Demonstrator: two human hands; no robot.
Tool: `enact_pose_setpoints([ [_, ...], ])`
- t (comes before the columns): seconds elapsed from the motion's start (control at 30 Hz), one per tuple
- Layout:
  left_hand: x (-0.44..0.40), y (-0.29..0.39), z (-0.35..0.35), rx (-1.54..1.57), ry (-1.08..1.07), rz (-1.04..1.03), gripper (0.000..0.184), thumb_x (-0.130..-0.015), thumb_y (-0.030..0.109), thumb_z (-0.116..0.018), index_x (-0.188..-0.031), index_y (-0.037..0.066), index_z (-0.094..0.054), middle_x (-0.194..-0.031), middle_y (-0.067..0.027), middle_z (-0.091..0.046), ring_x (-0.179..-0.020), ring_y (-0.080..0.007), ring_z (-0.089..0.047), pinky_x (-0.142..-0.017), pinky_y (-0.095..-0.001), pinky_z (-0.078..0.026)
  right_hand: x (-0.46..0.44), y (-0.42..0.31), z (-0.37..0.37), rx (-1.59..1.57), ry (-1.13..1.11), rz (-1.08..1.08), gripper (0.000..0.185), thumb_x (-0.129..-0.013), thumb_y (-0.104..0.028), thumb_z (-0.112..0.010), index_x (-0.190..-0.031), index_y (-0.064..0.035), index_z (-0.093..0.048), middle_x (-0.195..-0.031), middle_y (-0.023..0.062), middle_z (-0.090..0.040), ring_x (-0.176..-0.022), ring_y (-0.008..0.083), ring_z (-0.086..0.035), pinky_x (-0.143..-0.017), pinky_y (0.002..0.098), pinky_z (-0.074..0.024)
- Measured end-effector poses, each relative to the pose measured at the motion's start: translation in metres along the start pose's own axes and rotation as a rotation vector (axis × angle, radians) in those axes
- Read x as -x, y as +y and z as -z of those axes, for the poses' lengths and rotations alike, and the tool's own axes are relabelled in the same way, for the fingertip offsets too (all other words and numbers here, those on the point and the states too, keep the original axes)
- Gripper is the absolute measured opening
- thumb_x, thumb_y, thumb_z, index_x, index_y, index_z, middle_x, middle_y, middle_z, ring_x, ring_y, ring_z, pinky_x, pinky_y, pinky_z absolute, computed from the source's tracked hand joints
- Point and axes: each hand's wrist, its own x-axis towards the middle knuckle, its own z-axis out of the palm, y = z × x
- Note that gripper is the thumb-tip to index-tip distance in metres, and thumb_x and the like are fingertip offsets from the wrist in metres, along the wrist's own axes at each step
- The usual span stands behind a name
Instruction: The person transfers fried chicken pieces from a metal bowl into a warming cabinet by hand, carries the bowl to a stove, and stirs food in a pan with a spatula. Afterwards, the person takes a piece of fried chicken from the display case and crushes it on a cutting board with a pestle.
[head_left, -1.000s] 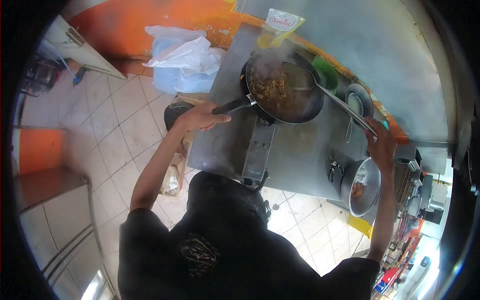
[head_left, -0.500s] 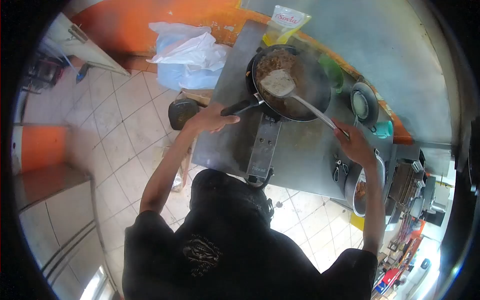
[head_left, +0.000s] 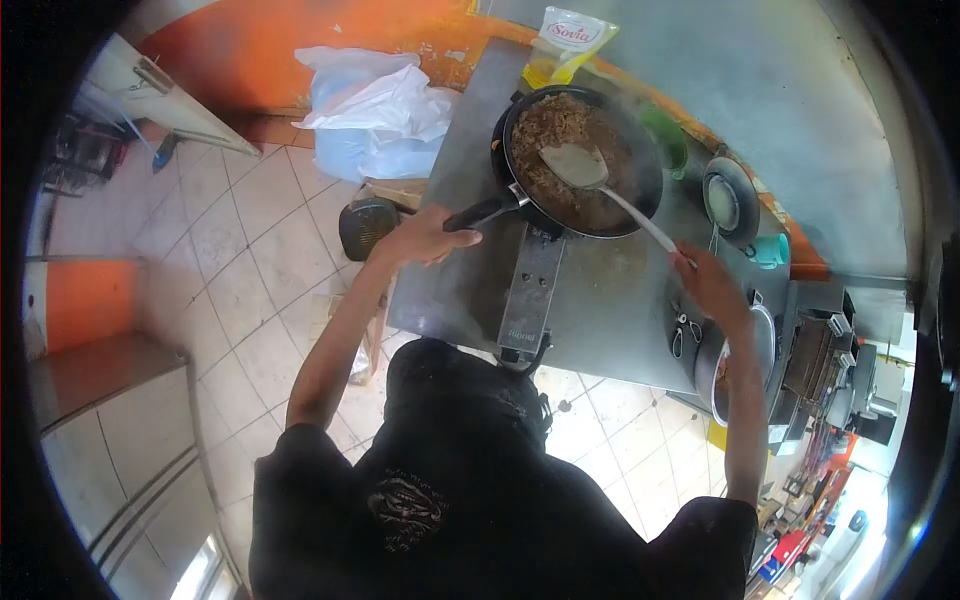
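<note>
A dark frying pan (head_left: 645,205) sits on the stove (head_left: 525,300), with brown shredded food (head_left: 555,120) spread over its inside and steam above it. My left hand (head_left: 425,238) is closed around the pan's black handle (head_left: 475,213). In my right hand (head_left: 712,285) is the handle end of a metal spatula (head_left: 577,166). Its broad blade lies on the food near the middle of the pan, tilted toward the upper left. My right fingers wrap the shaft and are partly hidden.
Behind the pan stand an oil pouch (head_left: 570,45) and a green container (head_left: 663,140). At right are a strainer (head_left: 728,205), a turquoise cup (head_left: 768,251), scissors (head_left: 686,335) and a large pot (head_left: 708,375). White plastic bags (head_left: 385,110) lie to the left.
The spatula blade has shifted to the right and slightly down across the food, and my right hand moved a little with it. My left hand stays on the pan handle.
</note>
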Motion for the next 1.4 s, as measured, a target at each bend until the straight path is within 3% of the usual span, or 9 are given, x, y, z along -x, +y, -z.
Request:
enact_pose_setpoints([
  [0.33, 0.002, 0.006, 0.006, -0.046, -0.062, 0.012, 0.038, -0.089, 0.039, -0.066, -0.092, 0.003, -0.060, -0.050, -0.0012, -0.050, -0.039, -0.0103, -0.047, -0.039, -0.0271, -0.036, -0.018, 0.027, 0.135, 0.344, -0.054, -0.096, 0.042, -0.089, -0.044, -0.066, -0.111, -0.0094, -0.070, -0.107, 0.0150, -0.066, -0.099, 0.0282, -0.064, -0.086, 0.0403, -0.0484],
  [0.4, 0.002, 0.006, 0.005, -0.011, 0.027, -0.001, 0.052, -0.088, 0.045, -0.067, -0.055, 0.007, -0.053, -0.046, -0.0040, -0.052, -0.038, -0.0138, -0.051, -0.039, -0.0311, -0.038, -0.031, 0.039, 0.147, 0.466, 0.085, -0.021, 0.042, -0.087, -0.045, -0.067, -0.111, -0.0108, -0.070, -0.108, 0.0135, -0.067, -0.099, 0.0282, -0.064, -0.087, 0.0403, -0.0485],
  [0.53, 0.005, 0.006, 0.010, -0.074, 0.026, -0.022, 0.052, -0.087, 0.043, -0.068, -0.054, 0.006, -0.053, -0.046, -0.0038, -0.051, -0.038, -0.0138, -0.051, -0.039, -0.0302, -0.038, -0.042, 0.047, 0.136, 0.568, 0.251, 0.094, 0.031, -0.086, -0.038, -0.068, -0.111, -0.0207, -0.071, -0.110, 0.0082, -0.068, -0.100, 0.0297, -0.064, -0.088, 0.0421, -0.0491],
  [0.63, 0.007, 0.008, 0.008, -0.031, -0.012, -0.008, 0.043, -0.088, 0.037, -0.067, -0.112, 0.003, -0.059, -0.051, 0.0009, -0.047, -0.042, -0.0109, -0.046, -0.042, -0.0283, -0.038, -0.047, 0.023, 0.111, 0.634, 0.328, 0.131, 0.030, -0.085, -0.027, -0.067, -0.115, -0.0234, -0.068, -0.103, 0.0067, -0.066, -0.094, 0.0293, -0.064, -0.081, 0.0422, -0.0505],
  [0.7, 0.002, 0.001, 0.007, -0.059, 0.027, -0.084, 0.049, -0.086, 0.042, -0.069, -0.058, 0.005, -0.054, -0.046, -0.0032, -0.051, -0.039, -0.0139, -0.051, -0.039, -0.0296, -0.038, -0.061, 0.056, 0.083, 0.615, 0.571, 0.472, 0.037, -0.083, -0.015, -0.067, -0.120, -0.0233, -0.066, -0.092, 0.0060, -0.062, -0.084, 0.0288, -0.064, -0.072, 0.0412, -0.0504],
  [1.13, 0.000, 0.002, 0.008, -0.030, 0.043, -0.066, 0.043, -0.088, 0.039, -0.068, -0.065, 0.004, -0.055, -0.048, -0.0027, -0.050, -0.039, -0.0134, -0.051, -0.037, -0.0300, -0.038, -0.012, -0.005, 0.038, 0.606, 0.541, 0.466, 0.043, -0.085, -0.008, -0.064, -0.124, -0.0241, -0.064, -0.084, 0.0036, -0.057, -0.064, 0.0208, -0.061, -0.054, 0.0372, -0.0492],
  [1.23, 0.005, 0.008, 0.010, -0.068, 0.018, 0.014, 0.047, -0.088, 0.031, -0.066, -0.125, 0.004, -0.055, -0.054, 0.0015, -0.047, -0.044, -0.0096, -0.045, -0.042, -0.0272, -0.038, 0.012, -0.011, 0.063, 0.565, 0.483, 0.408, 0.043, -0.084, -0.007, -0.064, -0.124, -0.0235, -0.064, -0.084, 0.0039, -0.056, -0.069, 0.0216, -0.062, -0.058, 0.0371, -0.0496],
  [1.3, 0.004, 0.007, 0.010, -0.071, 0.031, -0.046, 0.042, -0.088, 0.039, -0.068, -0.067, 0.004, -0.057, -0.048, -0.0028, -0.051, -0.039, -0.0134, -0.052, -0.038, -0.0303, -0.039, 0.028, -0.022, 0.086, 0.562, 0.422, 0.355, 0.042, -0.085, -0.009, -0.064, -0.124, -0.0239, -0.064, -0.084, 0.0047, -0.056, -0.071, 0.0221, -0.062, -0.060, 0.0372, -0.0501],
  [1.4, 0.000, 0.000, 0.007, -0.057, 0.048, -0.067, 0.042, -0.088, 0.039, -0.068, -0.068, 0.004, -0.058, -0.049, -0.0029, -0.052, -0.040, -0.0132, -0.052, -0.038, -0.0301, -0.039, 0.035, -0.025, 0.102, 0.716, 0.342, 0.295, 0.043, -0.085, -0.009, -0.064, -0.124, -0.0243, -0.064, -0.084, 0.0050, -0.057, -0.070, 0.0227, -0.062, -0.059, 0.0383, -0.0499],
])
